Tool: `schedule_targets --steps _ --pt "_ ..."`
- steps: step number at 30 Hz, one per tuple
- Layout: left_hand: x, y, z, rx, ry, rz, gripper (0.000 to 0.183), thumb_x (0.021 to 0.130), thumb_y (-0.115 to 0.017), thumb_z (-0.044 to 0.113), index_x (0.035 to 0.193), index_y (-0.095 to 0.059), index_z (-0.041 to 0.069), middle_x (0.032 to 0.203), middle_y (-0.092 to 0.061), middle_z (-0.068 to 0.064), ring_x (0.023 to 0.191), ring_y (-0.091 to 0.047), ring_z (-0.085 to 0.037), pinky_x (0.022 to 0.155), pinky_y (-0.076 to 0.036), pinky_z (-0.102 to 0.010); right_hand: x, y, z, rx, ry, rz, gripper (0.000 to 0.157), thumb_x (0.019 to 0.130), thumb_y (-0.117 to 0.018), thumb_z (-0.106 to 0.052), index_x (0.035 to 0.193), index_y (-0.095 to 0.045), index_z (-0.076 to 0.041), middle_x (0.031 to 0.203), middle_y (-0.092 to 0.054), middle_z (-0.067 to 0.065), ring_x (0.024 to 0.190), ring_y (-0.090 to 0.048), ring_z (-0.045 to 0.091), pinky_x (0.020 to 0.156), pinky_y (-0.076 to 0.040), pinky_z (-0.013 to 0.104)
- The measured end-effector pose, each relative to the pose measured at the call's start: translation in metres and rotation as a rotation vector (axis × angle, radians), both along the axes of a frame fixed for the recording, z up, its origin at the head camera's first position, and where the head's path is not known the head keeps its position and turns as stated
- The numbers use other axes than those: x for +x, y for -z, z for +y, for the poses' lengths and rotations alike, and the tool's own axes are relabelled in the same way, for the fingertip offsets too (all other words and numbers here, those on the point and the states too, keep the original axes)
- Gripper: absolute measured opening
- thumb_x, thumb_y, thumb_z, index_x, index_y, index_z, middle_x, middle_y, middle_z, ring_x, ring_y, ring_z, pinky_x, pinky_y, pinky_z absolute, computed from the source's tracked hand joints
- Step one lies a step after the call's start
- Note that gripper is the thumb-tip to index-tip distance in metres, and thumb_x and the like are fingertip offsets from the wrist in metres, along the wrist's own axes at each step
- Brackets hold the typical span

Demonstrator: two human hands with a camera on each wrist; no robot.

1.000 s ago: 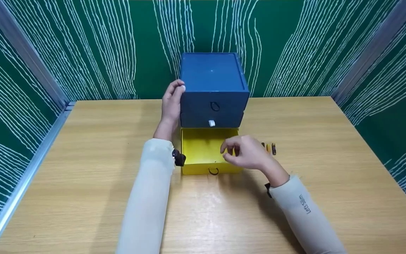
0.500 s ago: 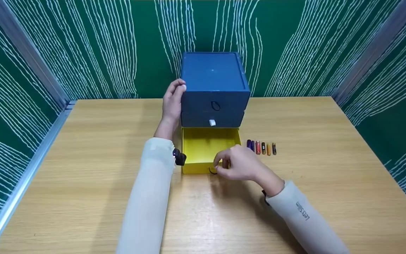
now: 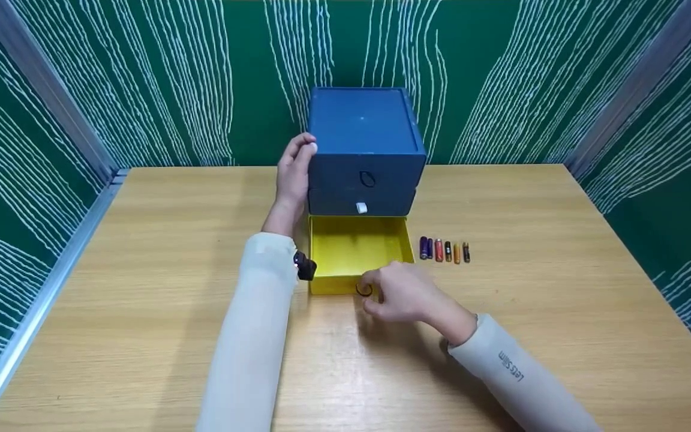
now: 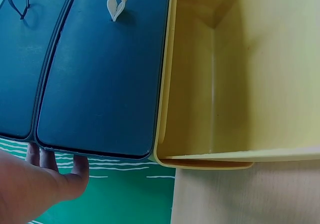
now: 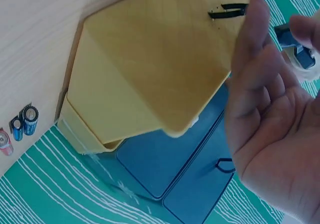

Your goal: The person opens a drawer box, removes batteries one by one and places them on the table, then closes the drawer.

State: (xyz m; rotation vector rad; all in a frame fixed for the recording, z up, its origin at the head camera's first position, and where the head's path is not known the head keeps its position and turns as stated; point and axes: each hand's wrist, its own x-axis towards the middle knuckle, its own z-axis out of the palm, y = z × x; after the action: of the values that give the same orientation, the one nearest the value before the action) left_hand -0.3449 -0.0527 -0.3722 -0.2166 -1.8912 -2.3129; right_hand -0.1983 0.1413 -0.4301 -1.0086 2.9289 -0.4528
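Note:
A small blue drawer cabinet [image 3: 362, 120] stands at the back of the table with its yellow bottom drawer [image 3: 336, 285] pulled out. My left hand [image 3: 292, 177] rests against the cabinet's left side, thumb near the front edge; in the left wrist view its fingertips [image 4: 48, 160] touch that side. By the drawer's front is my right hand [image 3: 402, 294], index finger at the black loop handle [image 3: 364, 290]. The right wrist view has that finger [image 5: 256, 21] overlapping the end of the black loop [image 5: 227, 11], with the thumb [image 5: 305, 31] apart from it. Whether the finger is through the loop is unclear.
Several batteries [image 3: 439, 250] lie in a row on the wooden table [image 3: 531, 270], right of the drawer. The upper blue drawers are closed; one bears a black loop [image 3: 367, 179], the other a white tab [image 3: 361, 207]. Green walls with white lines stand behind and at the sides.
My right hand has moved from above the drawer's right side down and toward me, to the loop on its front. The batteries behind it have come into view. My left hand has stayed put.

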Motion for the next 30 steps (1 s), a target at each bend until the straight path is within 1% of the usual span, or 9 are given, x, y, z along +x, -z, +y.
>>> schedule_targets --steps 4,11,14,17,18,21,24,25,30 --pt "-0.003 0.002 0.000 0.004 -0.008 0.006 0.018 0.089 -0.045 0.027 0.104 -0.052 0.020 0.113 -0.047 0.003 0.108 -0.040 -0.012 0.095 -0.031 -0.030 0.002 0.005 -0.002 0.039 0.012 -0.024 0.016 0.073 -0.059 -0.032 0.084 -0.065 -0.022 0.068 -0.063 -0.008 0.049 -0.046 0.003 0.041 -0.035 0.022" --pt "-0.001 0.003 0.000 -0.004 -0.014 0.003 0.018 0.089 -0.045 0.027 0.104 -0.052 0.021 0.117 -0.046 0.004 0.111 -0.038 -0.011 0.099 -0.028 -0.031 0.005 0.013 -0.005 0.056 0.005 -0.028 0.014 0.072 -0.059 -0.033 0.082 -0.065 -0.024 0.064 -0.059 -0.010 0.050 -0.047 0.005 0.044 -0.036 0.022" --pt "-0.001 0.003 0.000 -0.006 -0.010 -0.004 0.018 0.089 -0.045 0.027 0.105 -0.052 0.021 0.117 -0.046 0.005 0.111 -0.038 -0.011 0.099 -0.027 -0.032 0.006 0.015 -0.006 0.061 0.015 -0.013 0.016 0.071 -0.060 -0.033 0.083 -0.064 -0.023 0.062 -0.057 -0.010 0.051 -0.047 0.006 0.045 -0.036 0.022" --pt "-0.001 0.002 0.000 -0.006 -0.004 -0.006 0.018 0.089 -0.045 0.028 0.105 -0.052 0.021 0.116 -0.046 0.004 0.110 -0.038 -0.011 0.098 -0.029 -0.031 0.007 0.016 -0.006 0.061 0.021 0.009 0.019 0.071 -0.060 -0.033 0.085 -0.064 -0.020 0.056 -0.052 -0.010 0.050 -0.047 0.006 0.046 -0.036 0.022" --pt "0.001 0.000 0.000 -0.006 -0.002 -0.007 0.019 0.090 -0.045 0.027 0.105 -0.052 0.020 0.115 -0.046 0.004 0.110 -0.038 -0.011 0.098 -0.029 -0.031 0.007 0.017 -0.006 0.061 0.022 0.012 0.019 0.071 -0.060 -0.033 0.084 -0.063 -0.020 0.053 -0.050 -0.011 0.050 -0.046 0.007 0.045 -0.036 0.022" --pt "0.001 -0.001 0.000 -0.007 0.001 -0.007 0.020 0.090 -0.044 0.027 0.106 -0.051 0.018 0.115 -0.045 0.003 0.109 -0.039 -0.012 0.097 -0.030 -0.031 0.006 0.018 -0.006 0.046 0.021 0.019 0.013 0.073 -0.059 -0.032 0.080 -0.062 -0.021 0.050 -0.046 -0.012 0.048 -0.045 0.006 0.044 -0.035 0.022" --pt "0.000 -0.001 0.000 -0.006 -0.001 -0.009 0.020 0.090 -0.045 0.027 0.107 -0.051 0.018 0.116 -0.045 0.003 0.110 -0.038 -0.012 0.097 -0.030 -0.031 0.005 0.019 -0.007 0.019 0.031 0.017 0.009 0.075 -0.059 -0.030 0.077 -0.062 -0.022 0.052 -0.047 -0.013 0.047 -0.045 0.004 0.044 -0.035 0.021" --pt "-0.002 0.002 0.000 -0.005 -0.003 -0.009 0.020 0.089 -0.045 0.028 0.106 -0.052 0.019 0.116 -0.045 0.004 0.110 -0.038 -0.012 0.097 -0.030 -0.031 0.005 0.019 -0.008 0.011 0.036 0.019 0.008 0.076 -0.058 -0.029 0.077 -0.062 -0.022 0.053 -0.048 -0.013 0.047 -0.044 0.004 0.044 -0.035 0.021" --pt "-0.002 0.003 0.000 -0.006 -0.007 -0.004 0.019 0.089 -0.045 0.028 0.105 -0.052 0.020 0.116 -0.046 0.004 0.109 -0.039 -0.012 0.098 -0.029 -0.031 0.005 0.018 -0.010 0.006 0.082 0.007 0.009 0.079 -0.057 -0.028 0.077 -0.063 -0.021 0.055 -0.049 -0.012 0.048 -0.044 0.006 0.045 -0.035 0.022"
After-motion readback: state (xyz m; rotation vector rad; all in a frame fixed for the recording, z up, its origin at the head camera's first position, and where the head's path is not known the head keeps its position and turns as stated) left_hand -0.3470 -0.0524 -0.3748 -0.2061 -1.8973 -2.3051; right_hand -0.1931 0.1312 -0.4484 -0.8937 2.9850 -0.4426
